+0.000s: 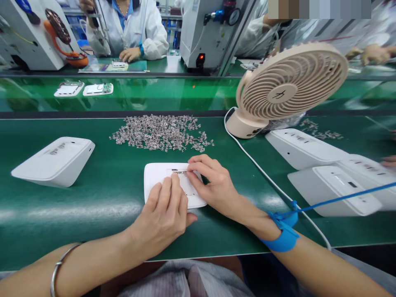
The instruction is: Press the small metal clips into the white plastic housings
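casing (154, 176): white | clips (161, 133): silver | tabletop (107, 210): green | wristband (283, 240): blue | garment (173, 281): grey-striped

room: tabletop (114, 198) left of white cover (156, 174) | ahead: metal-part pile (163, 132) | right: fan (287, 90), cable (247, 153) (blue cord (346, 197) across)

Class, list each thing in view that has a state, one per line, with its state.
Central white housing, recessed face up
Left hand, fingers bent, touching that housing
Right hand, fingers bent, touching it
Far-left housing, unheld
Small metal parts, loose, heaped
Fan, head tilted, spinning unclear
White cable, slack
Blue wristband, fastened
Blue cord, nearly straight
Machine light, lit
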The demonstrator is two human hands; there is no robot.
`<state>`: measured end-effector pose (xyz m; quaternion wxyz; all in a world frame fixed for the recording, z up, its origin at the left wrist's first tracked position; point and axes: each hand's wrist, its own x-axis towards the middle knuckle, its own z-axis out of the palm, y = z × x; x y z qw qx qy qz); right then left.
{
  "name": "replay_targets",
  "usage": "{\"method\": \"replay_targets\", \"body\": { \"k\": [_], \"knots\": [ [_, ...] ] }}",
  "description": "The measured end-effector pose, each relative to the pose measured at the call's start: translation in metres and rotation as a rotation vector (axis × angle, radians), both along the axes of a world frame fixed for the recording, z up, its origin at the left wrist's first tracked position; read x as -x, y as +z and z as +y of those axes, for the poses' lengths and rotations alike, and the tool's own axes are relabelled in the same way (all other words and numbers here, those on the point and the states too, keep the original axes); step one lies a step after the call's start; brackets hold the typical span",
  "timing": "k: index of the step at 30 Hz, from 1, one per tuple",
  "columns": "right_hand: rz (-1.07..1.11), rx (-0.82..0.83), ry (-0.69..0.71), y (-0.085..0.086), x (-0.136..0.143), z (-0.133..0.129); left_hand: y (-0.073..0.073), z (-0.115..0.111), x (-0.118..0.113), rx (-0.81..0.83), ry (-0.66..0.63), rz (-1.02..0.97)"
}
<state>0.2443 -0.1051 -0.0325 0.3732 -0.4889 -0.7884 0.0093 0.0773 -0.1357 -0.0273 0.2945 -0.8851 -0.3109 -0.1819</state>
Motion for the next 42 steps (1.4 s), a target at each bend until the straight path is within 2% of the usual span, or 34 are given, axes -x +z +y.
{"method": "replay_targets", "body": {
  "k": [4,8,15,19,24,31,37,42],
  "knots": [
    [-0.01,-0.018,-0.01,-0.002,0.0,0.0,0.002,-0.002,-0.006,0.036,-0.041,0.032],
    [0.022,0.005,-0.01,-0.004,-0.002,-0.001,0.003,-0.006,-0.013,0.128,0.013,0.039],
    [0.277,0.15,0.033,-0.003,-0.008,-0.008,0.0,-0.007,-0.016,0.159,0.059,0.024],
    [0.29,0.18,0.03,-0.004,-0.01,-0.012,-0.002,-0.006,-0.016,0.157,0.048,-0.002],
    [0.233,0.151,0.032,-0.007,-0.009,-0.014,-0.002,-0.006,-0.016,0.162,0.041,-0.014],
    [0.045,0.025,0.039,-0.008,-0.009,-0.018,-0.002,-0.006,-0.016,0.15,0.05,-0.032],
    [0.012,0.026,0.037,-0.007,-0.012,-0.018,-0.003,-0.005,-0.017,0.145,0.058,-0.049],
    [-0.177,-0.022,0.121,-0.001,-0.014,-0.017,-0.003,-0.005,-0.015,0.158,0.048,-0.019]
  ]
}}
